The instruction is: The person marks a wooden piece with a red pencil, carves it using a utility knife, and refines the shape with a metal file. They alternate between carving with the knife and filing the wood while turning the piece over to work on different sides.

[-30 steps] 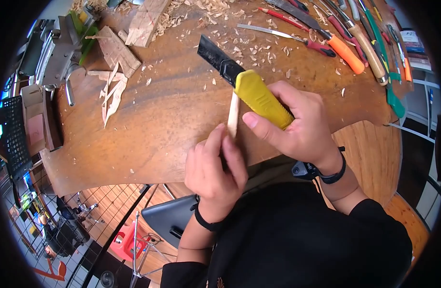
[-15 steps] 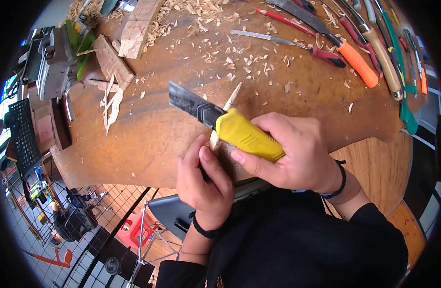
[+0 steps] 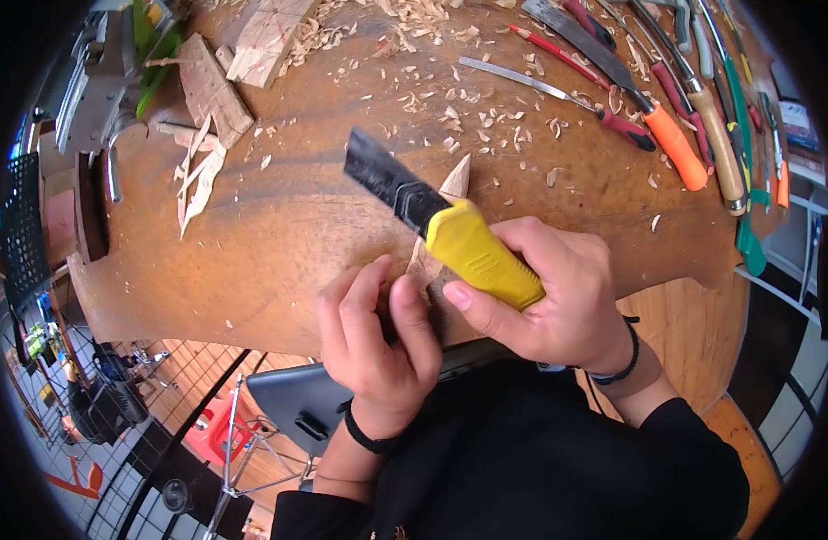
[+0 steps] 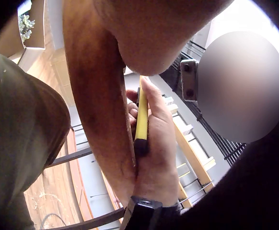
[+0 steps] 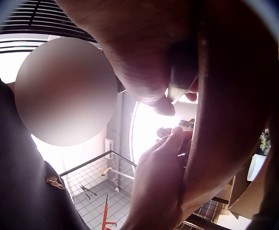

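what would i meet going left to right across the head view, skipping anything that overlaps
Black perforated panel, pale wood slivers, left hand, right hand, orange handle, green tool end.

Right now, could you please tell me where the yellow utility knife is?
In the head view, the yellow utility knife is near the middle, held in the right hand, partly covering the pointed wooden stick.

Left fingers point(image 3: 356, 304) bent, right fingers point(image 3: 533, 240) curled
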Available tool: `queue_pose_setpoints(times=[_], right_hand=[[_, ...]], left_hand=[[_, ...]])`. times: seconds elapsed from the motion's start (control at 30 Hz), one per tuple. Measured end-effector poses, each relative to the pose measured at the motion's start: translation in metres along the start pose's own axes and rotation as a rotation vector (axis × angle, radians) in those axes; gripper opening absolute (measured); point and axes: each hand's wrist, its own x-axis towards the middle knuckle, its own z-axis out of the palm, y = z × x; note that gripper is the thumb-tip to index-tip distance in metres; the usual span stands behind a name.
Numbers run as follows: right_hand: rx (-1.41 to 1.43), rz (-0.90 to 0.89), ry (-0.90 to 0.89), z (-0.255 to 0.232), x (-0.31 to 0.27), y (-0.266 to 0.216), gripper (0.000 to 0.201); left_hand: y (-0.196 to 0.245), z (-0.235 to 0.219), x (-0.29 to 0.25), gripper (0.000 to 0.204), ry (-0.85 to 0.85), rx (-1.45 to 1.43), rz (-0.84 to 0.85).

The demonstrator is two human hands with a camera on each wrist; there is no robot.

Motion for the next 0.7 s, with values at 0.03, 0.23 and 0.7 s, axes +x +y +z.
queue_pose_setpoints(times=[0.03, 0.23, 0.7], right_hand=[[-0.015, 0.011, 0.003, 0.0, 0.0, -0.001, 0.03], [-0.058, 0.104, -0.027, -0.004, -0.003, -0.009, 0.034], [-0.53, 0.259, -0.439, -0.035, -0.015, -0.04, 0.037]], left_hand=[[0.001, -0.001, 0.0, 0.019, 0.017, -0.011, -0.011], [-0.003, 0.0, 0.001, 0.04, -0.016, -0.018, 0.054], [-0.016, 0.001, -0.003, 0.027, 0.085, -0.019, 0.16]])
